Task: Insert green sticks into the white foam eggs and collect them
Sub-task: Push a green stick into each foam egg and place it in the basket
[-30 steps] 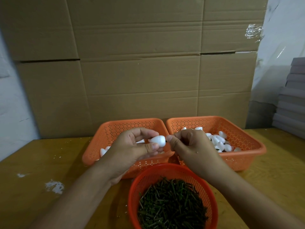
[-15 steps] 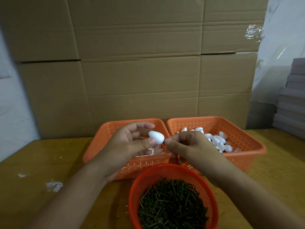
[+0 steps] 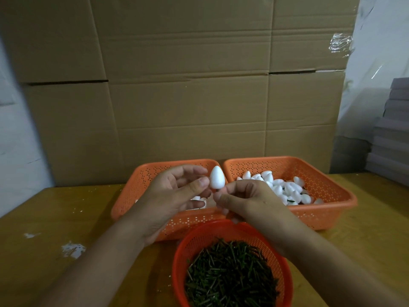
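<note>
I see my right hand [image 3: 245, 200] pinching something under the white foam egg [image 3: 217, 180], which stands upright, pointed end up, just above those fingertips; the stick itself is hidden; my left hand [image 3: 174, 196] sits just left of the grip, fingers loosely spread, thumb tip touching the egg's side; behind the grip lie two orange perforated rectangular baskets, the left basket [image 3: 141, 189] and the right basket [image 3: 327, 187], both holding loose white eggs; below it sits the round red mesh basket [image 3: 194, 242] of green sticks [image 3: 230, 275].
</note>
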Demonstrator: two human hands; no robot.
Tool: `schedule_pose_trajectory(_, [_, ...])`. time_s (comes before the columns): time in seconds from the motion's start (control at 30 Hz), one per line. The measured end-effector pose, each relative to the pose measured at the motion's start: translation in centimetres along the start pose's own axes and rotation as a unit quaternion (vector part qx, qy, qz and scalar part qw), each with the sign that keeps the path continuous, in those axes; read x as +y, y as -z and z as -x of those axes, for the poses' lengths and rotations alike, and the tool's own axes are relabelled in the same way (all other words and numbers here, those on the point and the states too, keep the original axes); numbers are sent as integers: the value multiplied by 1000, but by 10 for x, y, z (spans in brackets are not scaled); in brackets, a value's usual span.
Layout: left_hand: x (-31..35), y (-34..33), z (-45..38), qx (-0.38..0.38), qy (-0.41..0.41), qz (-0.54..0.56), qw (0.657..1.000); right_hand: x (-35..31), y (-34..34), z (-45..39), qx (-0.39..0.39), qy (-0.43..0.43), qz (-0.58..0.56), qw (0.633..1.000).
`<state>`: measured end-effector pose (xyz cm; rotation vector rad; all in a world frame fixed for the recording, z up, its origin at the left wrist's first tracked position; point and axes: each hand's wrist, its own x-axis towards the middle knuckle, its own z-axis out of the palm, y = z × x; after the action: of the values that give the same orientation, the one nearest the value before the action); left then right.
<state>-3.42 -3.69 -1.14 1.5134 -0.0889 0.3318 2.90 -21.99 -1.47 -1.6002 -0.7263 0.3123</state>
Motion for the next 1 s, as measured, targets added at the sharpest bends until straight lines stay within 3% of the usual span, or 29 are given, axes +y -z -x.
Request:
schedule_pose_trajectory(0.5, [-2,2,1,-42,11,-81,996,5,0,-1,-6,19,55,998])
schedule_pose_trajectory(1.0, [0,3,1,-71,36,-48,996,5,-2,0,-35,26,59,997])
